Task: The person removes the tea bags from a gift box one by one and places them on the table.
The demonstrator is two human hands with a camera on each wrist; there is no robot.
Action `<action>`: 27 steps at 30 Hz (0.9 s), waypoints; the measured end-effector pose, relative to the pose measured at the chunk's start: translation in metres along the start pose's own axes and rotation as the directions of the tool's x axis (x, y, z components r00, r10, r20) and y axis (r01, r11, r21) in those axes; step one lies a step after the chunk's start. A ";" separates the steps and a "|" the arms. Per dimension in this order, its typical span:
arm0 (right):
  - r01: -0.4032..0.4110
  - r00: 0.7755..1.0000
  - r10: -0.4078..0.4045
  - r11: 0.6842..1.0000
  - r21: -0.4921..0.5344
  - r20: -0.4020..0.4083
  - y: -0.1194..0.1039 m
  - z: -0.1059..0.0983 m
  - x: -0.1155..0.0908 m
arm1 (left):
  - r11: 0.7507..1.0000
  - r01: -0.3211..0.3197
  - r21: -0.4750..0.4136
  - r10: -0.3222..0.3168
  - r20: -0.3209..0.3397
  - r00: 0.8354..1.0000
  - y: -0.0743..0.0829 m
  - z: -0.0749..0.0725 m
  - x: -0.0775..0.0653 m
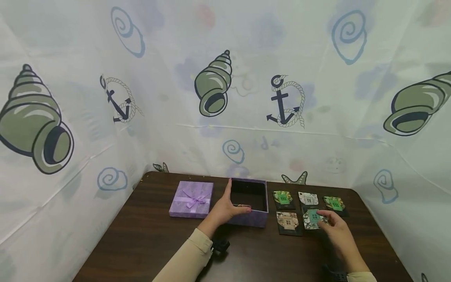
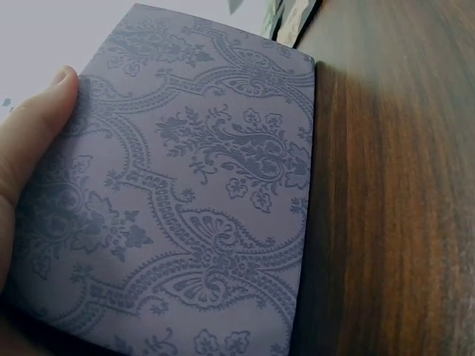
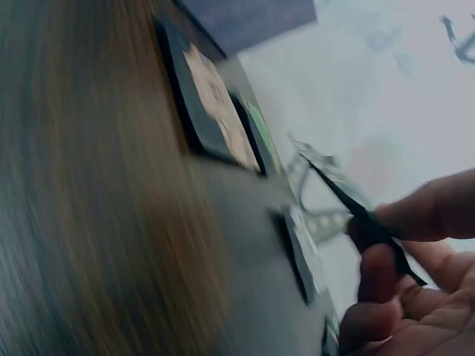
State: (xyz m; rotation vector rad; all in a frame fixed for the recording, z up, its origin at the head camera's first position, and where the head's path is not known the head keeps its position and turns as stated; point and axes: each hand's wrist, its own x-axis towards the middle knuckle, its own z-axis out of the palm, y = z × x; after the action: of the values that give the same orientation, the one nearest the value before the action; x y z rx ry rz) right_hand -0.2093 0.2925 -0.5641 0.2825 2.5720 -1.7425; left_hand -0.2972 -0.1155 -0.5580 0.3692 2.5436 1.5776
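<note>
My left hand (image 1: 222, 211) holds the open purple box (image 1: 248, 220), fingers along its left side and thumb over the front rim. The box's dark inside faces up. In the left wrist view its patterned purple wall (image 2: 208, 185) fills much of the picture, with the thumb at the edge. My right hand (image 1: 336, 231) pinches a thin, flat square piece (image 1: 311, 220) with a teal house picture between thumb and fingers. The right wrist view shows this piece (image 3: 334, 185) nearly edge-on, raised above the table.
Left of the box lies its purple lid (image 1: 192, 199) with a ribbon bow. Similar squares lie at right: a tan one (image 1: 289, 223), a white one (image 1: 308, 199) and green ones (image 1: 283, 199) on the dark wooden table (image 1: 141, 235). A printed cloth (image 1: 246, 117) hangs behind.
</note>
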 end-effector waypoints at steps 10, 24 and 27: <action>-0.066 0.992 0.075 0.994 -0.086 0.106 0.038 -0.028 0.009 | 1.000 -0.002 -0.025 0.002 0.019 1.000 0.003 0.001 0.000; 0.039 0.994 -0.006 0.952 -0.303 0.108 0.037 -0.021 0.012 | 0.996 0.018 -0.088 -0.014 0.050 0.999 -0.003 0.001 0.001; 0.060 0.995 -0.030 0.942 -0.329 0.095 0.039 -0.019 0.012 | 0.996 0.008 -0.090 -0.004 0.051 0.999 -0.004 0.001 0.001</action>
State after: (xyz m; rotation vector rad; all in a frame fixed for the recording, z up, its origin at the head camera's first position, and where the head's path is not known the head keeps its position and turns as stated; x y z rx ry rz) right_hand -0.2132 0.3259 -0.5938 0.1337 2.7631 -1.2649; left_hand -0.2983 -0.1162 -0.5616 0.3855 2.4242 1.6525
